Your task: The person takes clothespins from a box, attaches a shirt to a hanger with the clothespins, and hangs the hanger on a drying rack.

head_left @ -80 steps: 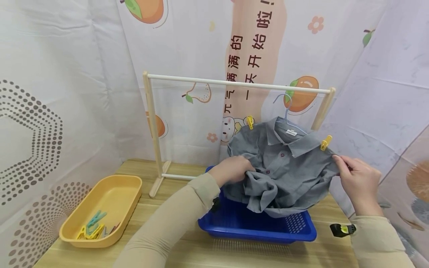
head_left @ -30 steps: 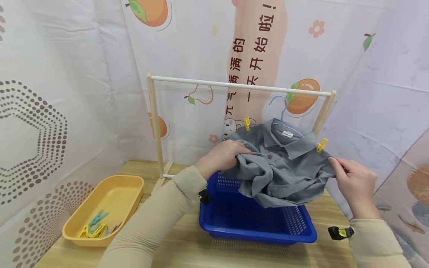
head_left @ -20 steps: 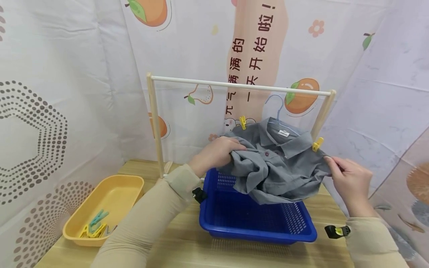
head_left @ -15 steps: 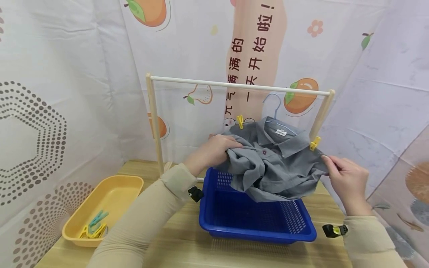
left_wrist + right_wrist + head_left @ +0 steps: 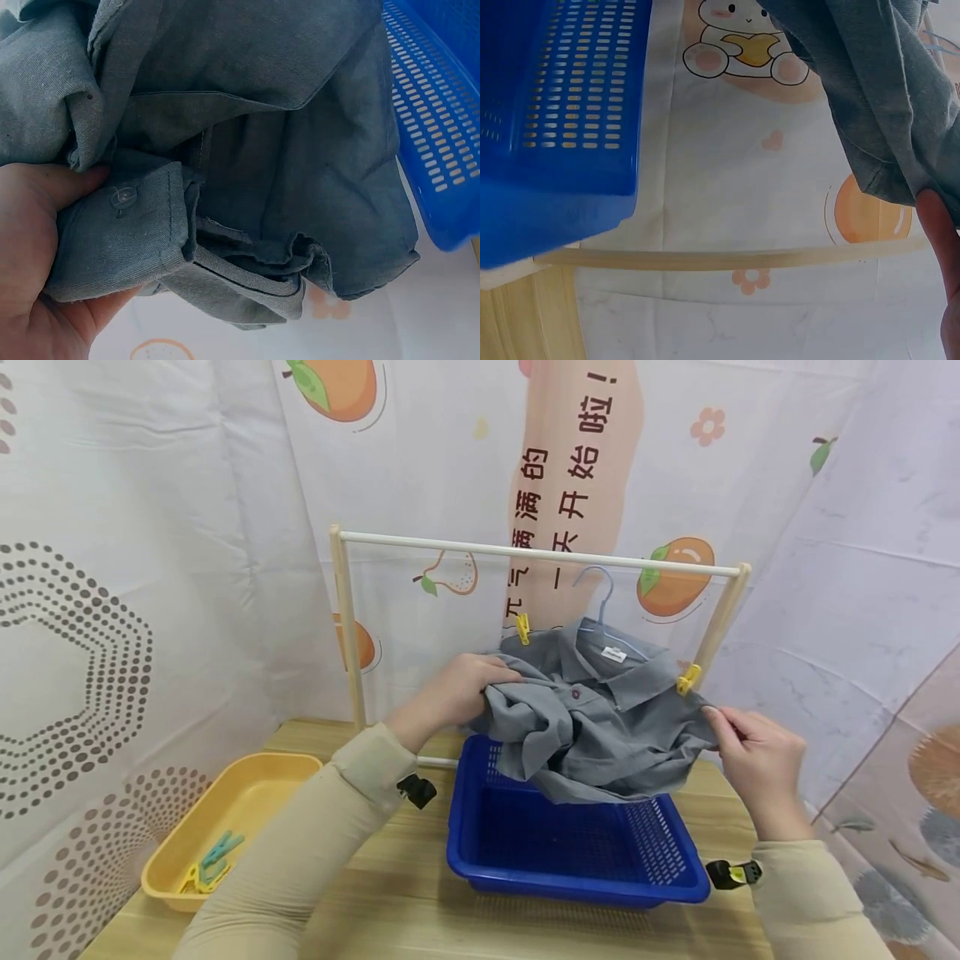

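A grey button-up shirt (image 5: 600, 727) hangs on a pale blue hanger (image 5: 606, 597), spread between my two hands above the blue basket (image 5: 577, 885). The hook's top sits just below the rack's white bar. Yellow clothespins (image 5: 522, 629) clip both shoulders. My left hand (image 5: 453, 693) grips bunched cloth on the shirt's left side; the left wrist view shows a buttoned cuff (image 5: 124, 232) between its thumb and fingers. My right hand (image 5: 761, 760) pinches the sleeve on the other side with thumb and fingers. In the right wrist view, only part of that hand (image 5: 946, 262) shows beside the cloth (image 5: 870, 97).
A drying rack with wooden posts and a white bar (image 5: 465, 547) stands at the back of the wooden table (image 5: 405, 893). At left lies a yellow tray (image 5: 247, 768) with several clothespins (image 5: 219, 852), partly covered by my left forearm. A printed curtain (image 5: 450, 460) hangs behind.
Both hands have carried the shirt and hanger leftward and slightly up over the basket. The left hand has risen with its bunched cloth. Both hands keep their hold; basket and rack stay put.
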Demonstrator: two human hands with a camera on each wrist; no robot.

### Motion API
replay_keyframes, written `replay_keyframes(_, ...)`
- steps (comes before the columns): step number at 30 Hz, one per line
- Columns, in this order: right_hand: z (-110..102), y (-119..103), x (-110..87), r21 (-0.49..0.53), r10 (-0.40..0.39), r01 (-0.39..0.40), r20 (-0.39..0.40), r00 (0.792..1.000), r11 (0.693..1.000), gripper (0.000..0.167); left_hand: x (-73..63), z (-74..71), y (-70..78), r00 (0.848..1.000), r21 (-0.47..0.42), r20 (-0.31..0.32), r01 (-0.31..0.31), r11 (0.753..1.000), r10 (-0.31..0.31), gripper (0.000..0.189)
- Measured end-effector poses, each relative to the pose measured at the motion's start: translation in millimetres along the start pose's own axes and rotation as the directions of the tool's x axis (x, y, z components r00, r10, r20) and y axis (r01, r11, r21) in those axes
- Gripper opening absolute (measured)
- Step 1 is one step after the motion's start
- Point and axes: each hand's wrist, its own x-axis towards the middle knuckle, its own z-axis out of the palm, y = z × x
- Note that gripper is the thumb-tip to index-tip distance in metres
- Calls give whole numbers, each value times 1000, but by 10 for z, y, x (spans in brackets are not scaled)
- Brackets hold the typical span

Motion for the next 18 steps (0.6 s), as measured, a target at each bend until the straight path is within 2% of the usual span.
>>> replay_keyframes(11,126,-169,5,36,7,-7,3,1000,999,6,-144,-144,-84,1000,-12,-7,22,1000,-22,59)
replay_keyframes(18,205,-233,11,66,-9,9,-9,1000,998,4,-238,-196,-151,998,5,-26,49,999,-49,49)
